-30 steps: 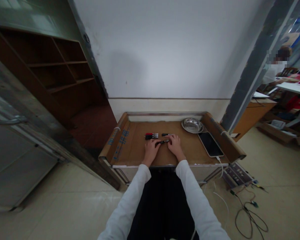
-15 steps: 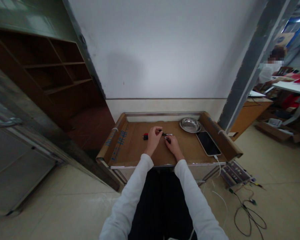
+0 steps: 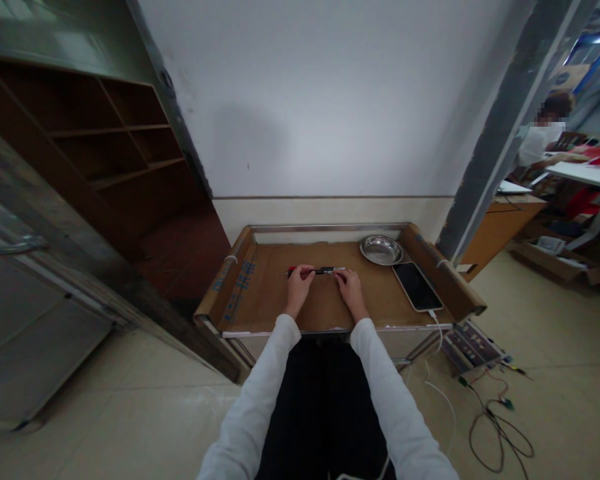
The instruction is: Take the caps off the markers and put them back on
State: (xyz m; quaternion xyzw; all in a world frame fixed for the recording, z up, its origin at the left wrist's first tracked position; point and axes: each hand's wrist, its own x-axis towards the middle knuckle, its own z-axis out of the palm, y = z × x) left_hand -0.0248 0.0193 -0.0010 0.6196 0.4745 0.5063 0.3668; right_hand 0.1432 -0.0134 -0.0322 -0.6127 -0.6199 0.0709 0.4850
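A slim dark pen [image 3: 323,272] with a paler right end spans the gap between my hands, low over the brown cardboard [image 3: 325,310]. My left hand [image 3: 299,288] pinches its left part with thumb and fingertips. At the other end, the closed fingertips of my right hand [image 3: 351,291] hold it. Just behind my left fingers pokes out a small red and black object [image 3: 291,271], mostly hidden. Whether another pen lies behind the held one, I cannot tell.
At the table's back right stands a round metal dish [image 3: 381,250]. A phone [image 3: 417,287] with a white cable lies in front of it. Raised cardboard-wrapped sides [image 3: 225,283] border the table. Cables [image 3: 500,427] and a metal device [image 3: 475,348] are on the floor; a person sits far right.
My left hand has moved left and down, levelling with the right. My right hand has turned slightly, and the dark pen now stretches between both sets of fingertips.
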